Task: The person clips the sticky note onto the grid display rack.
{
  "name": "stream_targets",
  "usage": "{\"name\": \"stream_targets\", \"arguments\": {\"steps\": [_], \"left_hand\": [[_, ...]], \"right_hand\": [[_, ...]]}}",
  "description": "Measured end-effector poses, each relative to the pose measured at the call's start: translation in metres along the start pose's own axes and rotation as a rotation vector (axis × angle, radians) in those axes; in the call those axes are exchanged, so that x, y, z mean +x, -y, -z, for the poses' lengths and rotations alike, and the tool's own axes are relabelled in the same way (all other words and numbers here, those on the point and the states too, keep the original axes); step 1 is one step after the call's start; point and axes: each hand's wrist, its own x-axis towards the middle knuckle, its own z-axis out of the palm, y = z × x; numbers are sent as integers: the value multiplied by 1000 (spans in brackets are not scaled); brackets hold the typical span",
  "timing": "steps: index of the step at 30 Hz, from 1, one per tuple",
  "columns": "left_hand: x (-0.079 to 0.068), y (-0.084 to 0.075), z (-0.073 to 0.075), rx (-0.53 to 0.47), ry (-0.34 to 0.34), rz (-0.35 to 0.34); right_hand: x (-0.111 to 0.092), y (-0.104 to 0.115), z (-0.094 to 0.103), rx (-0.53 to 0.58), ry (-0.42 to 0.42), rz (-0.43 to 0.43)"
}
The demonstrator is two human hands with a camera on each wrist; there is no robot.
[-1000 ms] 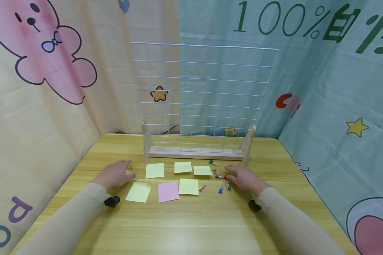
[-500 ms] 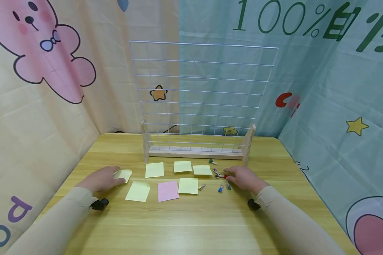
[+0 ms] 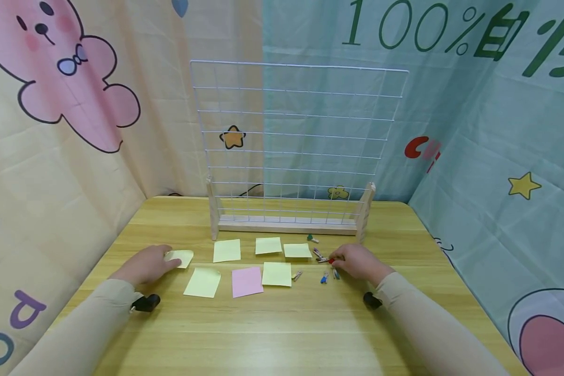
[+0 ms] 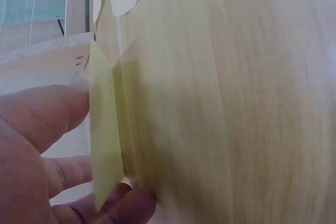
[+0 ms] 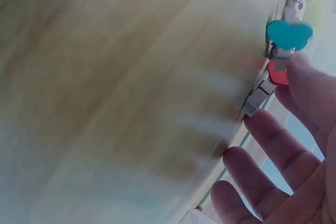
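At the left of the table my left hand (image 3: 143, 265) pinches a yellow sticky note (image 3: 179, 258) between thumb and fingers; the left wrist view shows the note (image 4: 105, 124) tilted up off the wood. My right hand (image 3: 361, 262) is over the small clothespins on the right. In the right wrist view its thumb and index finger pinch a red clothespin (image 5: 277, 74), while the other fingers (image 5: 257, 177) stay spread. A teal-topped clothespin (image 5: 290, 35) is beside the thumb. A blue clothespin (image 3: 325, 278) lies in front of that hand.
Several yellow sticky notes (image 3: 202, 282) and one pink note (image 3: 247, 282) lie mid-table. Behind them stands a white wire grid (image 3: 291, 138) on a wooden base (image 3: 286, 226). A green-topped clothespin (image 3: 312, 238) lies near the base. Printed curtains (image 3: 489, 172) surround the table.
My left hand has moved left and toward me, and the sticky note in it now shows. The right hand stays nearly in place, its fingertips closing in on the red clothespin.
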Motion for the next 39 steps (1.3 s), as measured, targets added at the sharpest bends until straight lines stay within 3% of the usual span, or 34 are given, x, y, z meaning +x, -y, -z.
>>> {"name": "stream_targets", "arguments": {"steps": [10, 17, 28, 39], "left_hand": [[4, -2, -1, -70, -63, 47], [6, -1, -3, -65, -116, 36], [8, 1, -4, -156, -143, 78], [12, 7, -5, -226, -124, 111]], "right_hand": [[2, 1, 1, -15, -1, -6], [6, 2, -2, 14, -11, -1], [9, -2, -4, 67, -17, -23], [7, -6, 0, 118, 10, -31]]}}
